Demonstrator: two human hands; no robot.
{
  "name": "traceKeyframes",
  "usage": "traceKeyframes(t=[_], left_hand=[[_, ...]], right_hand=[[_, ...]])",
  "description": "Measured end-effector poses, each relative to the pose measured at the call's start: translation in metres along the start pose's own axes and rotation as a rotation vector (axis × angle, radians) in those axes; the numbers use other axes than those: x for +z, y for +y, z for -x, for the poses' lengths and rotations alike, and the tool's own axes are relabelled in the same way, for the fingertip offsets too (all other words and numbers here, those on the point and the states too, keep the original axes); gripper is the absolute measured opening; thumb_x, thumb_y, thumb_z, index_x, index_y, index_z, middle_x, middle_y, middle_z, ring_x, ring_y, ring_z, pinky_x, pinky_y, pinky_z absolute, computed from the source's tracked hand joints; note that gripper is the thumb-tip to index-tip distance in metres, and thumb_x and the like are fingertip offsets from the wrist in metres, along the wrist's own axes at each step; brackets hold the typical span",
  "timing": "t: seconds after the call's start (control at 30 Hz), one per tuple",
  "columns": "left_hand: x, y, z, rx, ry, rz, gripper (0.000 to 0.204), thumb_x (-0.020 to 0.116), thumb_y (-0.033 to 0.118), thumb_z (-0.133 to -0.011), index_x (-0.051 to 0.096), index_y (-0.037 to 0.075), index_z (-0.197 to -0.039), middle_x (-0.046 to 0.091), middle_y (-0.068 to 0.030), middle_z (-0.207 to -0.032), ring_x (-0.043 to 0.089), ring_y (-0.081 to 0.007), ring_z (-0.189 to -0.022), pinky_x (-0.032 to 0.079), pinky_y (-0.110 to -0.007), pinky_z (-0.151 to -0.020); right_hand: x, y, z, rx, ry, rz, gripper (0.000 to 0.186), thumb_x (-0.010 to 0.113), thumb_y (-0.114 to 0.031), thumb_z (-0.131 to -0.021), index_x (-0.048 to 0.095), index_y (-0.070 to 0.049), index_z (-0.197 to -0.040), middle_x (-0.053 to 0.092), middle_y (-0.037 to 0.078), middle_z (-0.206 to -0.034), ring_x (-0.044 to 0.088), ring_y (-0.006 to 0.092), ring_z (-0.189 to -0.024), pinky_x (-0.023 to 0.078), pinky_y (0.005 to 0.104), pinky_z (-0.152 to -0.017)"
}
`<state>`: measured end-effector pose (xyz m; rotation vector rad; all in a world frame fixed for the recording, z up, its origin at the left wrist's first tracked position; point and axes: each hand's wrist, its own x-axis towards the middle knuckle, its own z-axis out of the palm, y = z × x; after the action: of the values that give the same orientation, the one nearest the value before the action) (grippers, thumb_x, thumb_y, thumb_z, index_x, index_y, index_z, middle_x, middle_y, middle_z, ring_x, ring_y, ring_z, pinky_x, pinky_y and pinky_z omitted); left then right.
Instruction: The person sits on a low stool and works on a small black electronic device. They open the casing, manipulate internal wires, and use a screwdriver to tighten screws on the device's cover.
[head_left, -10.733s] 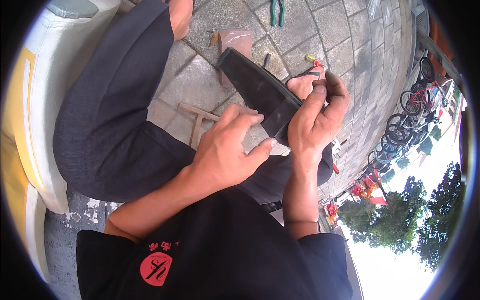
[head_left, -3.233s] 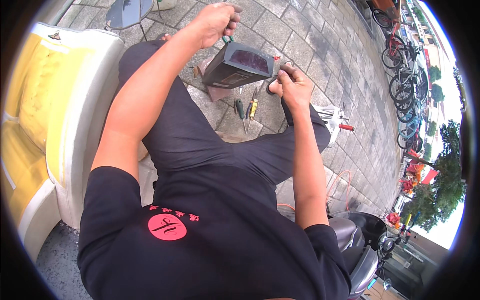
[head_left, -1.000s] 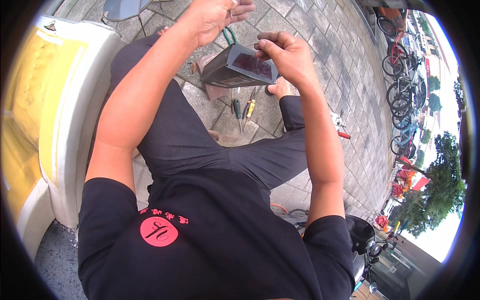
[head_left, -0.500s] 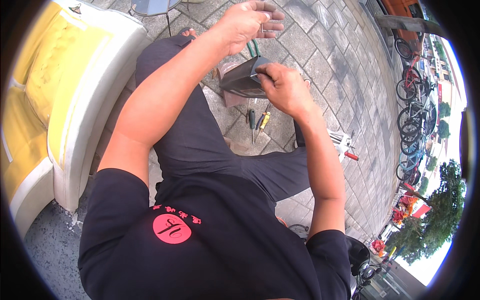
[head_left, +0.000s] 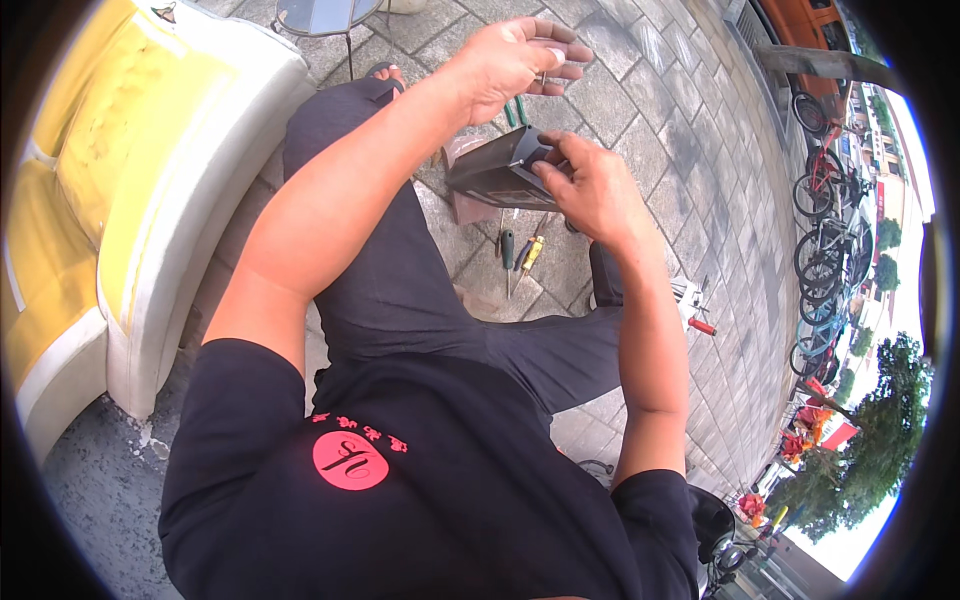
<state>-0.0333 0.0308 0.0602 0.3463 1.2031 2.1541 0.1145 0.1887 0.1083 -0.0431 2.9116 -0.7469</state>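
Observation:
My left hand (head_left: 530, 65) is raised above a dark, boxy case (head_left: 490, 180), its thumb pinching a small thin metal piece while some fingers stretch out. My right hand (head_left: 590, 190) is at the near upper end of the case, fingers curled in a pinch; what they hold is too small to make out. The case rests on a pinkish slab (head_left: 472, 212) between my legs. Behind it lie green-handled pliers (head_left: 515, 108). On the near side are a green screwdriver (head_left: 507, 250) and a yellow-handled tool (head_left: 533, 252).
A yellow and white padded structure (head_left: 130, 180) stands close at left. A round mirror-topped stand (head_left: 320, 15) is ahead on the paving (head_left: 680, 160). A white object with a red handle (head_left: 703, 326) is beside my right knee. Bicycles (head_left: 820, 260) line the far right.
Over the last second my right hand has lowered onto the end of the case, its fingers curling further. My left hand stays raised. The whole view has shifted slightly.

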Motion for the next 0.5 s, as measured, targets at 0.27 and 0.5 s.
traceKeyframes(t=[0.27,0.5], left_hand=[[0.015,0.003,0.007,0.108,-0.135,-0.295,0.045,0.060,0.004,-0.112,0.056,0.002,-0.157,0.072,-0.0138,-0.147,0.072,-0.0210,-0.132,0.064,-0.035,-0.100],[0.008,-0.027,0.003,0.337,-0.154,-0.590,0.051,0.056,-0.002,-0.110,0.054,0.004,-0.161,0.073,-0.0170,-0.145,0.072,-0.0239,-0.134,0.060,-0.037,-0.111]], right_hand=[[-0.035,-0.005,-0.028,0.237,0.339,-0.503,0.045,0.077,-0.036,-0.107,0.079,0.006,-0.125,0.082,0.012,-0.099,0.076,0.0136,-0.083,0.060,0.0314,-0.075],[-0.037,-0.011,-0.053,0.301,0.281,-0.360,0.040,0.078,-0.035,-0.103,0.083,0.001,-0.120,0.085,0.014,-0.103,0.078,0.0193,-0.091,0.061,0.0361,-0.080]])
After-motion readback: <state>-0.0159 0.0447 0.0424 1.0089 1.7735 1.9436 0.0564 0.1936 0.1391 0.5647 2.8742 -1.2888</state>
